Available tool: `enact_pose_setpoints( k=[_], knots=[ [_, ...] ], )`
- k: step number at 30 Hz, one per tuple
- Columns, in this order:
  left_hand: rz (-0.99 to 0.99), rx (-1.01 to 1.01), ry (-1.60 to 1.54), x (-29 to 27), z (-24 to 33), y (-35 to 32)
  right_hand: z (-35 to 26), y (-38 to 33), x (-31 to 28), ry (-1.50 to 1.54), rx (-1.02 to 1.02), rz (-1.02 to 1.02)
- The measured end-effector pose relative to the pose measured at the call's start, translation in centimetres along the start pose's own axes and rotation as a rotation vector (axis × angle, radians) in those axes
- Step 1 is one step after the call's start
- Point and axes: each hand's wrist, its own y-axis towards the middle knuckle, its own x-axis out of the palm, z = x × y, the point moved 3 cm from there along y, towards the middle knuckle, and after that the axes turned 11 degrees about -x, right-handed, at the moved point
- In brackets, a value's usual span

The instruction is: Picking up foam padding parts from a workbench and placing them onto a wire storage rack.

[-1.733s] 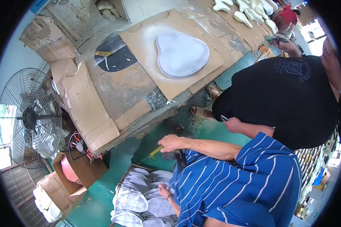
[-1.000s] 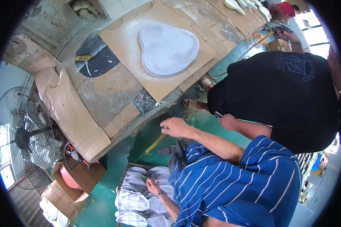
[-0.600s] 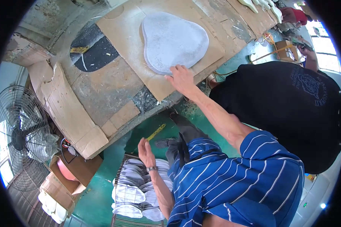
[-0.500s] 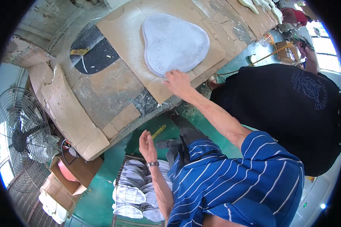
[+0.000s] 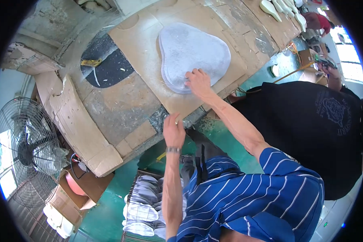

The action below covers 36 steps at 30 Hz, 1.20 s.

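A rounded, triangular pale grey pad [image 5: 195, 52] with a second edge showing beneath it lies on a cardboard sheet on the workbench. My right hand [image 5: 198, 84] is at the pad's near edge, fingers bent and closed on it; the thumb is mostly hidden. My left hand [image 5: 174, 131] hovers by the bench's front edge, left of and nearer than the right one. Its fingers are loosely bent and slightly apart, with nothing in them. A metal band circles the left wrist.
A dark oval patch [image 5: 107, 60] with a yellowish scrap lies left of the pad. Below the bench stands a rack of pale pads [image 5: 143, 205]. A large fan [image 5: 25, 151] is at far left. A person in black [image 5: 298, 129] works close on my right. Cream-coloured shapes [image 5: 270, 10] lie at far right.
My right hand has moved from the pad's rim a little farther onto it, its fingers bending. My left hand has risen toward the bench edge. The view has shifted slightly.
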Motion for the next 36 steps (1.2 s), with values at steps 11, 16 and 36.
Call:
enact_pose_setpoints(
  k=[11, 16, 36],
  knots=[
    [-0.050, 0.286, 0.251, 5.8, 2.3, 11.7, 4.7, 3.0, -3.2, 0.227, 0.283, -0.099],
    [-0.065, -0.062, -0.088, 6.3, -0.3, 13.8, 6.6, 13.8, -15.8, -0.058, -0.004, 0.212],
    [1.007, -0.102, -0.890, -18.5, 6.9, -9.5, -38.7, 3.4, -22.9, 0.280, -0.875, -0.264]
  ],
)
